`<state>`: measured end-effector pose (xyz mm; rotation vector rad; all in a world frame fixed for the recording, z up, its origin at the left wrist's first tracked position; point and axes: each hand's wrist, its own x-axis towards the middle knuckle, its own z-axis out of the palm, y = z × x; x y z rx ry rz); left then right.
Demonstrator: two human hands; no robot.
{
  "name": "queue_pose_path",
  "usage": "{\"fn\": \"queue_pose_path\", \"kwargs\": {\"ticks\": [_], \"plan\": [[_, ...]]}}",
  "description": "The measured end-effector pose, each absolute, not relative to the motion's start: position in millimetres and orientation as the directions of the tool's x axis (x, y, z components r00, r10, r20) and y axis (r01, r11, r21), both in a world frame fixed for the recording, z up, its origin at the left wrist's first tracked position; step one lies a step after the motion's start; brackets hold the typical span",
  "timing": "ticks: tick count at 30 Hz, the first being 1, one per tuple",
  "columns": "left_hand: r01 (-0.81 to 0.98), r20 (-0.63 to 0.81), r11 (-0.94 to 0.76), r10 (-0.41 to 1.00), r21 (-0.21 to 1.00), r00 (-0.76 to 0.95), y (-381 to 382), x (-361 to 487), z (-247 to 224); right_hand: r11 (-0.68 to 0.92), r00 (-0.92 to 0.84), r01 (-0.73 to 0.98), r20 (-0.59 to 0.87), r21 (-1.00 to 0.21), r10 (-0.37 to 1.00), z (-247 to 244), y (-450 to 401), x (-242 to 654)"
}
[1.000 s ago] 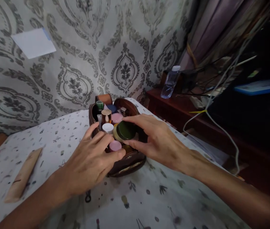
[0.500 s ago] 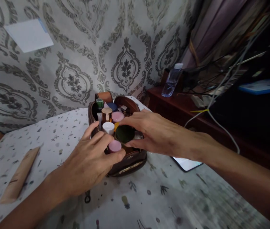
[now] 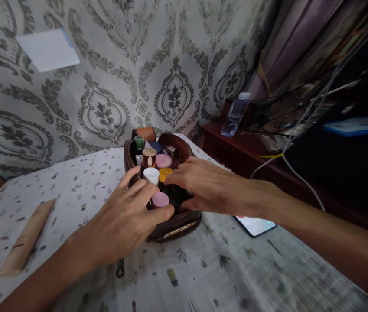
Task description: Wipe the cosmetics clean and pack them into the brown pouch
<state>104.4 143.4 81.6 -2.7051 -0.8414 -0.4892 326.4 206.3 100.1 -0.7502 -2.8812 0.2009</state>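
A brown zippered toiletry bag (image 3: 180, 227) stands unzipped on the bed, packed with cosmetics. My right hand (image 3: 200, 184) reaches into its right side, thumb and fingers curled around a dark round-lidded jar (image 3: 174, 196) that sits low among the other items. At the bag's front left, my left hand (image 3: 131, 216) has its thumb and fingers bent around a pink-capped container (image 3: 160, 199). Close to these fingers are a white cap (image 3: 151, 174) and a yellow item (image 3: 165, 174). Behind stand a gold-capped bottle (image 3: 149, 158), a pink lid (image 3: 163, 161) and a green-capped bottle (image 3: 139, 142).
A beige tube (image 3: 27, 238) lies on the patterned bedsheet at left. A phone (image 3: 257, 225) rests under my right forearm. On the dark red wooden furniture (image 3: 216, 138) at right stand a clear water bottle (image 3: 235, 115) and tangled cables (image 3: 292, 125).
My right hand has lowered the dark jar deeper into the bag, and more of the yellow item shows. My left hand stays around the pink cap. The view has shifted slightly.
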Motion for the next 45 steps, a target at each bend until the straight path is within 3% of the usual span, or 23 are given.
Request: {"fn": "queue_pose_path", "kwargs": {"ticks": [5,14,24,29,33,36,39,41,43,45], "plan": [[0.588,0.396,-0.795,0.496,-0.152,0.773,144,105,81,0.859,-0.848,0.506,0.132,-0.085,0.513,87,204,321],[0.573,0.352,-0.805,0.498,-0.152,0.793,143,105,86,0.898,-0.883,0.355,0.221,-0.261,0.414,99,201,337],[0.592,0.342,-0.788,0.518,-0.166,0.784,141,106,86,0.935,-0.902,0.317,0.253,-0.158,0.349,84,196,344],[0.588,0.345,-0.784,0.505,-0.201,0.791,140,106,87,0.936,-0.882,0.299,0.320,-0.187,0.346,77,194,345],[0.605,0.337,-0.771,0.526,-0.199,0.781,138,106,86,0.901,-0.725,0.293,0.541,-0.319,0.427,69,185,348],[0.613,0.334,-0.773,0.541,-0.164,0.772,136,104,84,0.789,-0.431,0.404,0.665,-0.462,0.610,60,182,354],[0.621,0.385,-0.776,0.543,-0.110,0.746,136,98,80,0.621,-0.152,0.463,0.634,-0.632,0.759,47,186,360],[0.647,0.445,-0.761,0.563,-0.049,0.697,137,92,76,0.535,-0.072,0.447,0.567,-0.717,0.820,40,191,360],[0.679,0.495,-0.733,0.603,0.036,0.626,138,86,72,0.522,-0.045,0.438,0.562,-0.732,0.826,38,197,358],[0.708,0.499,-0.692,0.666,0.138,0.554,138,81,66,0.576,-0.079,0.479,0.621,-0.662,0.780,41,205,354]]}}
